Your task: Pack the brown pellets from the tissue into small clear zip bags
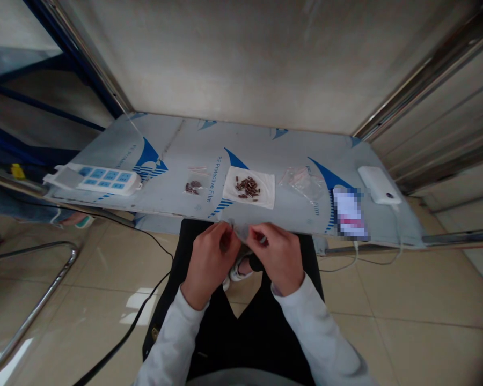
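Dark brown pieces [247,187] on white cloth [265,199], blue-buttoned white power strip [100,179], blue-marked grey film [177,145]

left hand [209,257] + right hand [279,257] pinch small clear bag [241,231] at near edge of table [165,145] | white cloth [265,201] with dark pieces [247,187] just beyond bag | power strip [100,179] far left of cloth

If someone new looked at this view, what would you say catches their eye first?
Both hands, left hand and right hand, pinch a small clear bag at the table's near edge. Just beyond lies a white cloth heaped with small dark pieces, with a blue-buttoned power strip far left.
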Demonstrator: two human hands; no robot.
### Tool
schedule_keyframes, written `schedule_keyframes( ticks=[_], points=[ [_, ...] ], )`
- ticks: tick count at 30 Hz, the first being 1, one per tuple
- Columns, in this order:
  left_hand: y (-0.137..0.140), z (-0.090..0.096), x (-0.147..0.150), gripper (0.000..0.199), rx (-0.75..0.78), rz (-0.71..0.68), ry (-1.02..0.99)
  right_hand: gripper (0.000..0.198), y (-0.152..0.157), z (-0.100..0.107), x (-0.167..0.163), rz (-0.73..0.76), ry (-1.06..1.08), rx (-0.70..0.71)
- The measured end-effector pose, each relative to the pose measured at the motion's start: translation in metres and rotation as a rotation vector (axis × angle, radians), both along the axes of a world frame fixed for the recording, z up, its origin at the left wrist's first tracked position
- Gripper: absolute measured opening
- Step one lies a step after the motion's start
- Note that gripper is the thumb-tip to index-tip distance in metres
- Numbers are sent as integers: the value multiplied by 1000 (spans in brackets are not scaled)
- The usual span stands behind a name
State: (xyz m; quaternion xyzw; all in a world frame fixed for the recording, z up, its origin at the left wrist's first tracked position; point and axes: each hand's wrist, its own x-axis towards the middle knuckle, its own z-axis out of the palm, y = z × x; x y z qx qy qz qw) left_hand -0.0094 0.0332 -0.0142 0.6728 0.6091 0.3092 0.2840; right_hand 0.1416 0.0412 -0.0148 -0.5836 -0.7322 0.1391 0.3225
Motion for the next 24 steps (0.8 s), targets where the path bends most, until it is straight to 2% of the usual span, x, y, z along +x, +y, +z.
schedule_keyframes(
  ticks=[3, 5, 7, 10, 12, 15, 17, 20, 24],
  points=[
    [-2, 7, 3, 17, 10, 45, 130, 7, -3, -1, 1, -113, -9, 49],
    [-3, 14, 3, 16, 10, 65, 108, 5, -5, 1, 3, -47, 93, 21],
    [-3, 19, 2, 16, -5, 59, 7, 25, -5, 3, 6, 132, 250, -43],
    [-1, 22, -1, 17, -69, -9, -199, 76, 0, 3, 10, 462, 432, -200],
    [-1, 22, -3, 17, -117, -47, -306, 93, 5, -1, 12, 583, 488, -275],
    [-2, 22, -4, 17, -165, -86, -391, 81, 9, -6, 11, 612, 545, -283],
    [-2, 24, -5, 17, -172, -91, -371, 69, 10, -7, 10, 592, 585, -283],
    [-3, 29, -5, 16, -152, -79, -234, 59, 9, -8, 10, 548, 622, -283],
    [-5, 35, -6, 14, -62, -15, 3, 41, 8, -6, 12, 491, 550, -242]
  ],
)
